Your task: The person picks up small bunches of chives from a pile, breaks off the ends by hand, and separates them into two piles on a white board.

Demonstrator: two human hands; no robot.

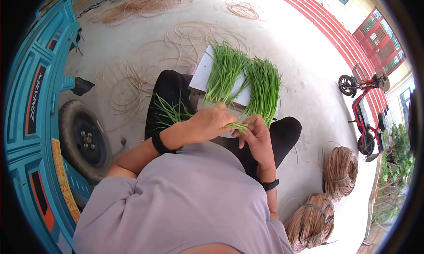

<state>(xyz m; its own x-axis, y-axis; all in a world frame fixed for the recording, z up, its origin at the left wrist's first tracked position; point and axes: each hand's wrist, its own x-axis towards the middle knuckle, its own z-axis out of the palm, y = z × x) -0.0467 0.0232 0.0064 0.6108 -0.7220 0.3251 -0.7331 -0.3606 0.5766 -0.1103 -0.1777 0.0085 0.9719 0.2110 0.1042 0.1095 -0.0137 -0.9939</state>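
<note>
My left hand [207, 122] is closed round a bunch of green chives [170, 111], whose leafy tips fan out to the left over my knee. The pale cut ends [238, 127] stick out on the right. At those ends my right hand [257, 137] pinches with thumb and fingers bent, touching the stalks. Just beyond my hands, two larger piles of chives, a left pile [225, 72] and a right pile [263, 88], lie side by side on a white board [201, 72] between my knees.
Loose coils of thin brown strips [192, 37] lie on the concrete ahead. Two tied brown bundles [340, 172] sit at right. A blue vehicle [39, 99] with a wheel [84, 139] stands close on the left. A red scooter [364, 117] is parked near red steps [335, 37].
</note>
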